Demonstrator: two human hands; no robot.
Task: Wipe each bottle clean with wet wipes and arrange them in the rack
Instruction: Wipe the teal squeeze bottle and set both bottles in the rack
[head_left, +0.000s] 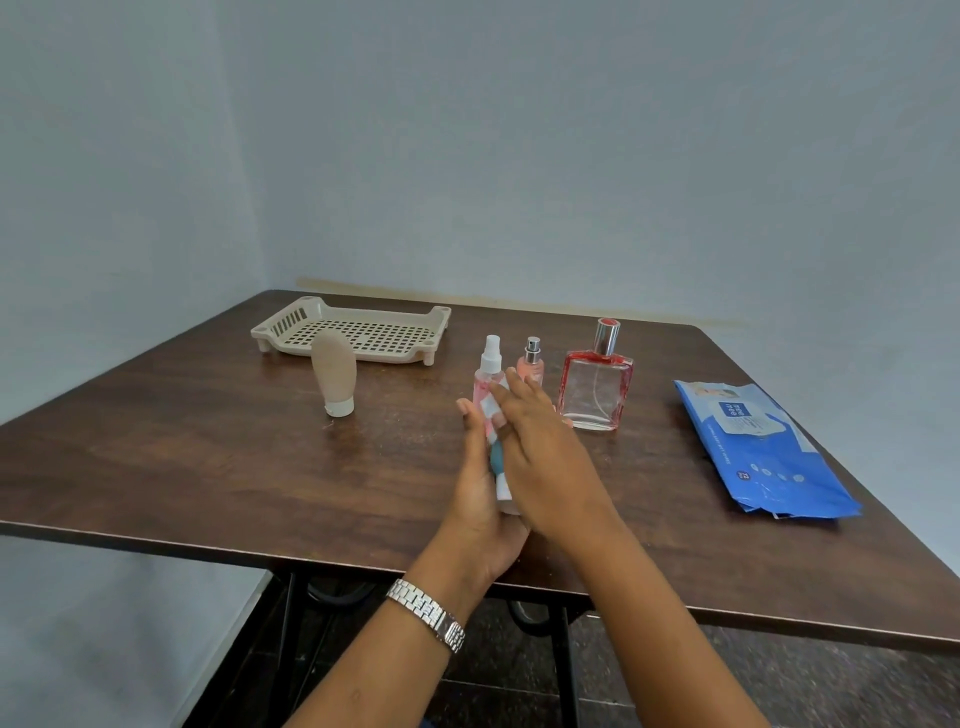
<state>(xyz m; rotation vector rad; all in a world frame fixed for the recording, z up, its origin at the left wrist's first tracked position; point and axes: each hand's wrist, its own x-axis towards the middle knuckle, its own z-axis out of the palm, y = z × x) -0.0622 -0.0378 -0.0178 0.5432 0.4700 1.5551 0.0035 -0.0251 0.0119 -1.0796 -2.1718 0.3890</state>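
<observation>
A white and teal bottle (497, 465) sits between my two hands above the table's front middle. My left hand (475, 488), with a metal watch on its wrist, holds it from the left. My right hand (543, 457) lies flat against it with straight fingers, and a white wet wipe (490, 406) shows between the fingertips. Behind the hands stand a pink spray bottle (489, 364), a small peach perfume bottle (532, 362) and a square red-edged perfume bottle (596, 387). A beige tube (335, 375) stands on its cap to the left. The beige rack (280, 326) at the back left holds nothing.
A blue pack of wet wipes (763, 452) lies flat at the right of the dark wooden table (208, 447). Grey walls close in behind and to the left of the table. Black metal table legs show below the front edge.
</observation>
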